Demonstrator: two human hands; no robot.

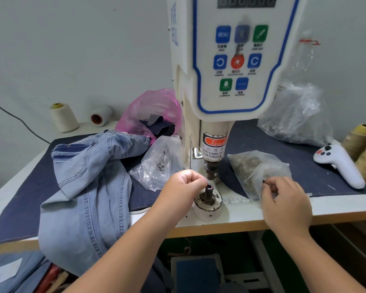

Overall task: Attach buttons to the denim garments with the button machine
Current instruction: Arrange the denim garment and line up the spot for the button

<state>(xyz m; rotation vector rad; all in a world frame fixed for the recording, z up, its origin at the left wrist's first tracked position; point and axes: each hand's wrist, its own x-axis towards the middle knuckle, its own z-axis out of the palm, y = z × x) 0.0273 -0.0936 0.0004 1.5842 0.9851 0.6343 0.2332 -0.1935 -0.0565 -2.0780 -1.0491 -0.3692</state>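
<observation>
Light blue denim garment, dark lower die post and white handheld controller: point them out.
Light blue denim garment [87,187]: head view, main fabric panel.
Dark lower die post [209,189]: head view, its top end.
White handheld controller [338,163]: head view, mid-body.

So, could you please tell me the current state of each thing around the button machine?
Button machine: display dark, head raised above the lower die.
Lower die: bare, no fabric over it.
Denim garment: crumpled left of the die, hanging over the table edge.
Left hand: fingers curled beside the die top.
Right hand: pinching at the clear bag.
White spool: lying on its side.
Cream spool: upright.
</observation>
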